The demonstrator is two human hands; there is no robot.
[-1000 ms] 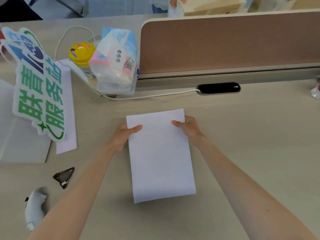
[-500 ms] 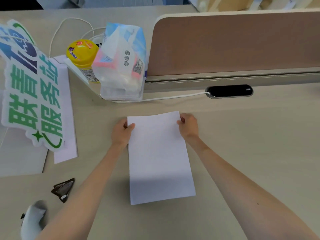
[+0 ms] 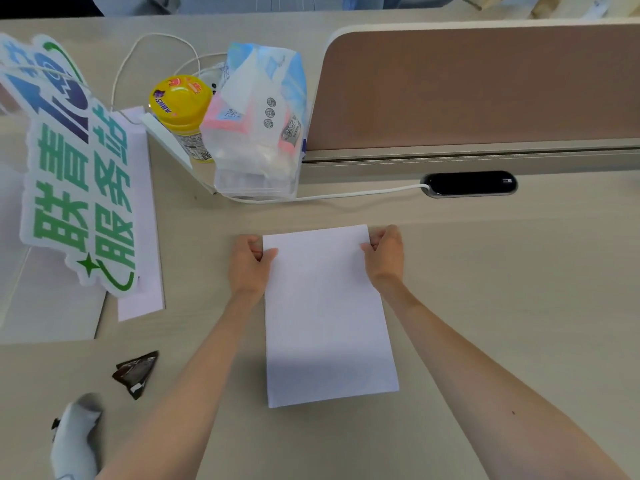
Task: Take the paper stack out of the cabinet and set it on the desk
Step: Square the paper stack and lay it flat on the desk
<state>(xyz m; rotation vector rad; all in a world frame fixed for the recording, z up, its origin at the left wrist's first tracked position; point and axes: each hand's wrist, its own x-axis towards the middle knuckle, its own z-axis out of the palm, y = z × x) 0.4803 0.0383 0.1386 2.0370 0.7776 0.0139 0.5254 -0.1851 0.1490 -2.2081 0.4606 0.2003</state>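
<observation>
A white paper stack [image 3: 327, 317] lies lengthwise on the beige desk [image 3: 502, 289], its far end toward the partition. My left hand [image 3: 247, 265] grips the stack's far left corner, thumb on top. My right hand [image 3: 384, 254] grips the far right corner the same way. Both forearms run along the stack's long sides. No cabinet is in view.
A brown partition [image 3: 485, 88] closes the desk's far side, with a black cable port [image 3: 471, 183] and white cable in front. A plastic bag [image 3: 259, 123], a yellow-lidded jar [image 3: 181, 105], a green-lettered sign [image 3: 76, 174] and a dark wrapper [image 3: 136, 372] sit to the left.
The paper stack slid a little farther from me across the desk. Both hands shifted from lying over its far corners to gripping its far edges.
</observation>
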